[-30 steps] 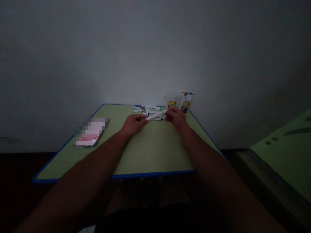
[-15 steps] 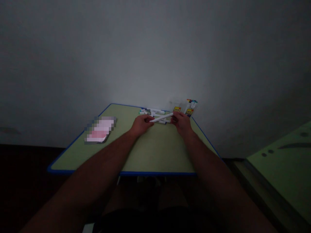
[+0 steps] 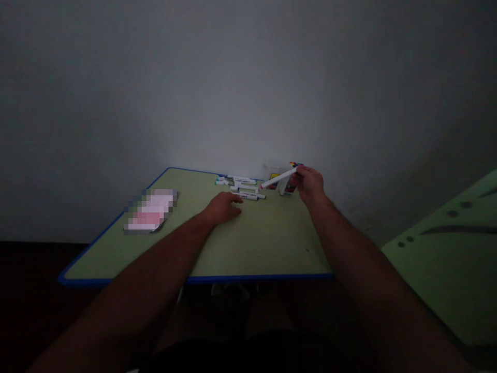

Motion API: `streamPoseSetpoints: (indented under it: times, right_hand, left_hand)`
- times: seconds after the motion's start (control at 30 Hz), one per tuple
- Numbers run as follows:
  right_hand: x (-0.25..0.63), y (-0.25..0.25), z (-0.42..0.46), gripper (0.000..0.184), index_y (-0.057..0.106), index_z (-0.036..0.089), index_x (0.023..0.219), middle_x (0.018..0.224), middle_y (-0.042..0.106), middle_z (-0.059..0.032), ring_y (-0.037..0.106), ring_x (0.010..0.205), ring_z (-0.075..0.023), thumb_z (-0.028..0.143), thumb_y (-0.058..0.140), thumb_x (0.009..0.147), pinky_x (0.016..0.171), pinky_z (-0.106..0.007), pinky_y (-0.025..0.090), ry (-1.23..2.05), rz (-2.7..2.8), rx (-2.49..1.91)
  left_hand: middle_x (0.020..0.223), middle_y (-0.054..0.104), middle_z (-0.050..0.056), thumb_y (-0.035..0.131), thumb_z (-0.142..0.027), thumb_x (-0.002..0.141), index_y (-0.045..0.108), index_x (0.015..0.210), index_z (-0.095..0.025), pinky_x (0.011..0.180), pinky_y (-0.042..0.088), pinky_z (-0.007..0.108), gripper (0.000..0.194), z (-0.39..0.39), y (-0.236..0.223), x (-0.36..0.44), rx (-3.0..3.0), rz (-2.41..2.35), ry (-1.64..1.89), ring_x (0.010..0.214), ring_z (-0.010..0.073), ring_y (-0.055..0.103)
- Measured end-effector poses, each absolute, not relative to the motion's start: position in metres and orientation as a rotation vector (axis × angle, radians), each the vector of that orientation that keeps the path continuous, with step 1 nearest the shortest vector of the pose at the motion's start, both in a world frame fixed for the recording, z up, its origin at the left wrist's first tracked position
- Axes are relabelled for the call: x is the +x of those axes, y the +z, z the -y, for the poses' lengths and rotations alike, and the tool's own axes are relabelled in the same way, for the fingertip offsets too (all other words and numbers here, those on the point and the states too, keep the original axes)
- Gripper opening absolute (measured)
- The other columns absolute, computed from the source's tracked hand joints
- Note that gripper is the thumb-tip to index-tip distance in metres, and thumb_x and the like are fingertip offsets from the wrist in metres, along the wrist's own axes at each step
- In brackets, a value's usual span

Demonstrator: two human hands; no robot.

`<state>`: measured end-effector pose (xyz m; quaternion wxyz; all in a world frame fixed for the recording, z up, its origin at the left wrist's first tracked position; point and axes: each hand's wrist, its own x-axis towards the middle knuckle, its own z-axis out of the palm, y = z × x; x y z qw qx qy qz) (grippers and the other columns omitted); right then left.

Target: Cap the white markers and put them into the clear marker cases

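Note:
My right hand (image 3: 309,184) is closed on one end of a white marker (image 3: 277,178), holding it above the table in front of the clear marker holders. The marker's free end, with a reddish tip, points left and slightly down. Beside the loose white markers (image 3: 245,195), my left hand (image 3: 224,207) rests low over the table, fingers apart and nothing in it. A clear holder with a yellow label (image 3: 273,177) stands by the wall. The second holder, with colourful marker ends (image 3: 295,163) at its top, is partly hidden behind my right hand.
More white markers (image 3: 241,180) lie in a loose group near the table's back edge. A phone-like device with a blurred screen (image 3: 151,208) lies at the left of the green, blue-edged table (image 3: 256,243). The wall (image 3: 217,93) rises right behind.
My left hand has let go of the white marker and dropped lower. My right hand has carried the marker up and right, toward the holders. The view has shifted slightly.

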<state>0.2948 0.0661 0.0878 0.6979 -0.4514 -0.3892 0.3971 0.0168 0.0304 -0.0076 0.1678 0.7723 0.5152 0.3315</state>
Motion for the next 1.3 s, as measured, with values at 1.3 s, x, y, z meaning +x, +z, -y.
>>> streamPoseSetpoints:
  times: [1.3]
  right_hand:
    - [0.376, 0.179, -0.103, 0.015, 0.059, 0.020, 0.093, 0.083, 0.064, -0.0003, 0.059, 0.058, -0.0091, 0.009, 0.058, 0.082, 0.043, -0.018, 0.047, 0.204, 0.968, -1.219]
  left_hand:
    - [0.117, 0.075, 0.011, 0.062, -0.040, 0.081, 0.076, 0.117, -0.016, 0.095, 0.050, 0.032, 0.045, -0.031, -0.006, 0.014, 2.412, -1.520, 0.622, 0.106, 0.0243, 0.069]
